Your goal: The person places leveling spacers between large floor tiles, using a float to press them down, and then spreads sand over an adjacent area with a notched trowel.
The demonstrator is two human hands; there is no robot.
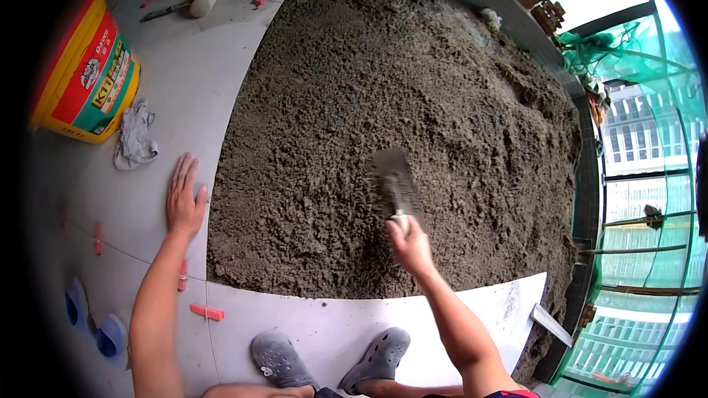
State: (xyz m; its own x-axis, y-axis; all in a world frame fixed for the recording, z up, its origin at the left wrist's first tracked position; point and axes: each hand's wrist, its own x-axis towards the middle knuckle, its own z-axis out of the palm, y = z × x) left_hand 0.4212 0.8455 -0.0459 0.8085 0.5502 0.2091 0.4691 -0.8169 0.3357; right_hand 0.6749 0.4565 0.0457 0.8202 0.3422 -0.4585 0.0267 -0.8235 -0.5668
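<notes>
My right hand [410,245] is closed round the pale handle of a trowel [397,177]. The trowel's flat, dirty blade lies over the rough bed of grey-brown mortar [317,118], slightly blurred by motion. Flat on a light floor tile [193,103], close to the mortar's left edge, rests my left hand [186,195] with fingers stretched out and nothing in it. A crumpled grey rag [136,136] lies just beyond that hand, beside a yellow bucket [92,77].
A white-headed mallet [204,1] lies on the tiles at the far left. Red tile wedges [206,312] sit along the joints. Blue-and-white suction cups [110,337] are at the lower left. A metal strip [552,324] lies at the right, near green netting [664,103].
</notes>
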